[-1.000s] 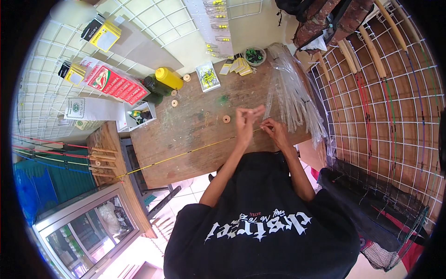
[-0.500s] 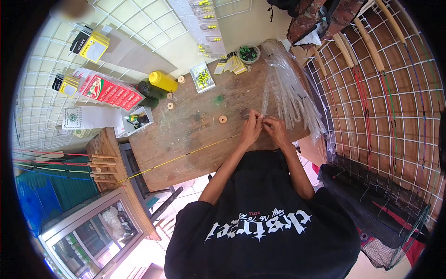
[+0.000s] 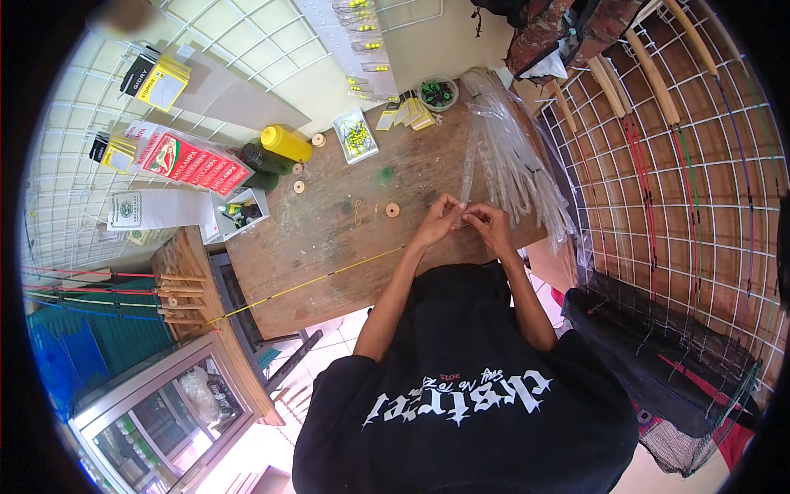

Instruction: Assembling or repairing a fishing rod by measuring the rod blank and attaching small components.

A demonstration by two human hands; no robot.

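My left hand (image 3: pixel 439 222) and my right hand (image 3: pixel 491 229) meet over the front right part of the wooden table (image 3: pixel 329 226). Both are closed, thumbs and fingertips pinching the near end of a narrow clear plastic sleeve (image 3: pixel 467 174). The sleeve stretches away from me toward a heap of similar clear sleeves (image 3: pixel 514 160). Anything small between the fingertips is too fine to make out. A thin yellow rod with dark bands (image 3: pixel 329 280) lies across the table, its right end hidden near my left wrist. Left of my left hand sits a small wooden disc with a hole (image 3: pixel 392 211).
A yellow bottle (image 3: pixel 285 144), a dark bottle (image 3: pixel 259 165) and a white box of small yellow-green pieces (image 3: pixel 357 138) stand at the back. A tub (image 3: pixel 438 94) holds green and black pieces. Rods with wooden handles (image 3: pixel 654 78) hang on the right grid.
My fingertips have shifted slightly at the sleeve's end, and my left hand has turned a little. The whole view has moved by a few pixels; the table things stay put.
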